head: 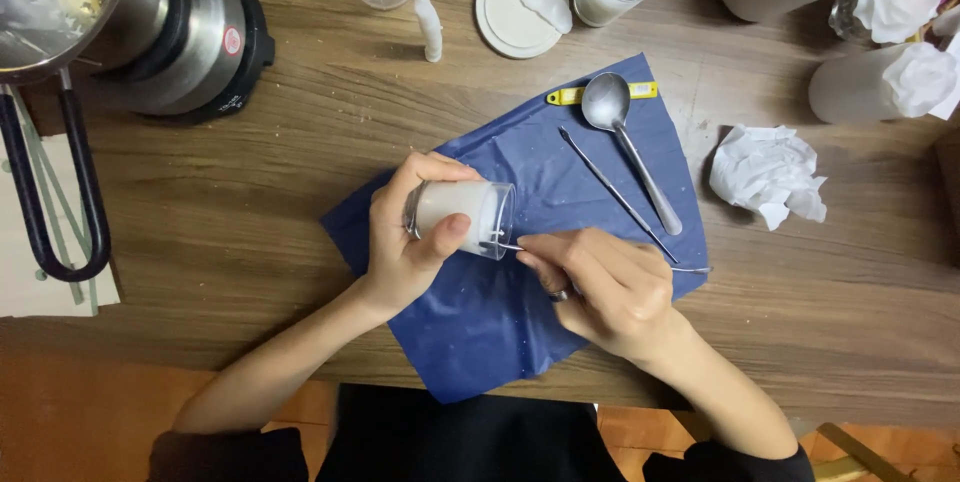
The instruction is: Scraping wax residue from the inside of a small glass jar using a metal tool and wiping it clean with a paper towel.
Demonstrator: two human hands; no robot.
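Glass jar (462, 217) lies sideways in left fingers (425, 177); spoon (625, 137) behind right fingers (560, 252); cloth (500, 332) on tabletop (230, 212) underneath.

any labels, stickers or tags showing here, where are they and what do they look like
Round sticker: small, red and white, on the black side of the steel pot at top left.
Yellow tag: narrow yellow strip, partly hidden behind the spoon bowl at the blue sheet's top edge.
No screens or signs show.
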